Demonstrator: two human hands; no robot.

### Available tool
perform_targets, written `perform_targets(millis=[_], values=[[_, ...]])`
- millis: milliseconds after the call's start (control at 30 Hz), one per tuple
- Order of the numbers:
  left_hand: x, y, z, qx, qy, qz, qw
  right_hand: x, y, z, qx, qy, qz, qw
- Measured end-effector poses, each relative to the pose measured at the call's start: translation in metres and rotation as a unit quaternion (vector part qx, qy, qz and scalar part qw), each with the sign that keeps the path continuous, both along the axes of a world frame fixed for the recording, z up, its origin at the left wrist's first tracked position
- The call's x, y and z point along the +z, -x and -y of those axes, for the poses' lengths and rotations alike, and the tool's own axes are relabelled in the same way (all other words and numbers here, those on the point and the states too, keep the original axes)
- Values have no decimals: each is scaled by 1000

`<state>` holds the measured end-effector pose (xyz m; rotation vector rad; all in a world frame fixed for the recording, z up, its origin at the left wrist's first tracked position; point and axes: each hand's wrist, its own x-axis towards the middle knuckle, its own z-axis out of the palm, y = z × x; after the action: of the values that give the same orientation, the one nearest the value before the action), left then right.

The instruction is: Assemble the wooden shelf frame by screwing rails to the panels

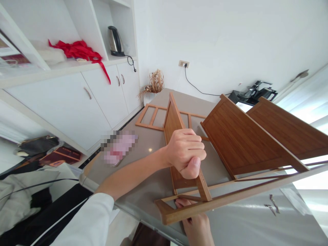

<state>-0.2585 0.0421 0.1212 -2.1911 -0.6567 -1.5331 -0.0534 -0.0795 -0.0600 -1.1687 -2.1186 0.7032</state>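
My left hand (186,153) is closed round the upper edge of a brown wooden shelf panel (173,119), which stands on edge. Two more panels, a middle one (253,143) and a far right one (292,126), stand beside it, joined to a long wooden side rail (230,194) that runs along the near side. My right hand (197,227) is low at the rail's left end, by the panel's joint. Its fingers are curled, partly behind the rail; what they hold is hidden. Under the panels lies a ladder-like wooden frame (151,116).
A grey-covered table (143,147) carries the pieces. A blurred pink phone-like object (120,148) lies at left, with small metal screws (272,205) at right. Behind are dried plants (156,82), a black kettle set (256,92) and white cabinets (102,92) holding a steel kettle (115,41).
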Motion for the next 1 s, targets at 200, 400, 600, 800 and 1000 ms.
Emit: perform_targets(millis=[200, 400, 600, 800, 1000], values=[[1, 0, 0, -20, -22, 33, 999, -3, -3, -3, -20, 12, 21, 999], [-2, 2, 3, -8, -11, 30, 999, 13, 2, -8, -18, 49, 9, 999], [5, 9, 16, 24, 48, -22, 998, 36, 6, -19, 38, 55, 12, 998], [14, 19, 39, -2, 129, -32, 991, 35, 5, -20, 38, 44, 21, 998], [23, 31, 80, -24, 257, 52, 965, 30, 1, -16, 33, 33, -14, 999]])
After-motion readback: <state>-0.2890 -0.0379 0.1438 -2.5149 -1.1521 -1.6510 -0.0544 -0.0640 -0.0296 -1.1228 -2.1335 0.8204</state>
